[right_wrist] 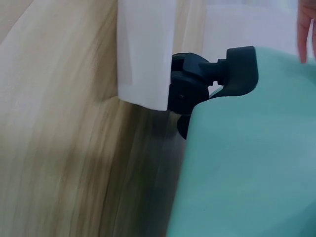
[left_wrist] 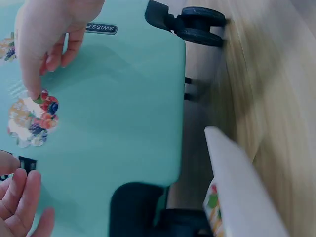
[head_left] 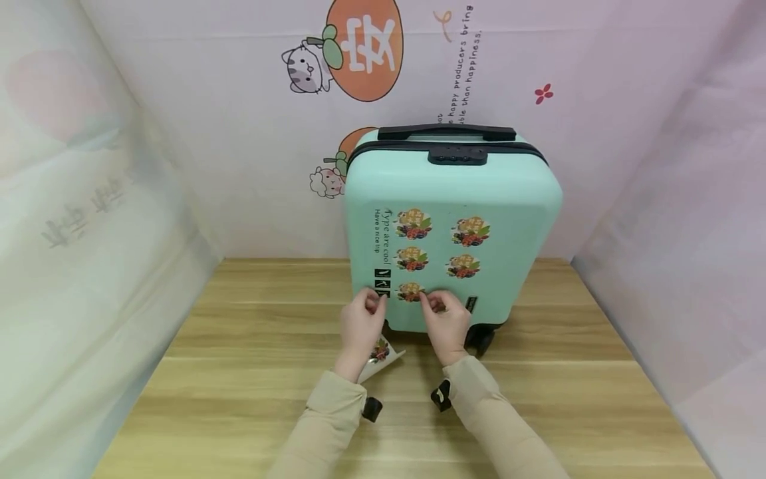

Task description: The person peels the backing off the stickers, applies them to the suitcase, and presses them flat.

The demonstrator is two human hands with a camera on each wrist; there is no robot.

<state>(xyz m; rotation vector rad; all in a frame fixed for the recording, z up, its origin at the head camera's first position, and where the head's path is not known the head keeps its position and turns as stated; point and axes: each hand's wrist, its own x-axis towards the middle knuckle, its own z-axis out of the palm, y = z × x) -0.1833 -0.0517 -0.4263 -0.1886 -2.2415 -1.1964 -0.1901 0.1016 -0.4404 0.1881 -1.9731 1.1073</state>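
A mint-green suitcase stands upright, with several round fruit stickers on its front. My right hand touches the right edge of the lowest left fruit sticker with one digit; its other fingers bend away from the surface. In the left wrist view, that sticker lies against the shell with glare on it and a fingertip on its rim. My left hand is beside the small black squares at the suitcase's left edge. Its fingers are loosely bent, with nothing seen between them.
A white curled sheet with more fruit stickers lies on the wooden table, partly behind my left wrist. Black wheels show under the suitcase. Printed cloth hangs behind and along both sides.
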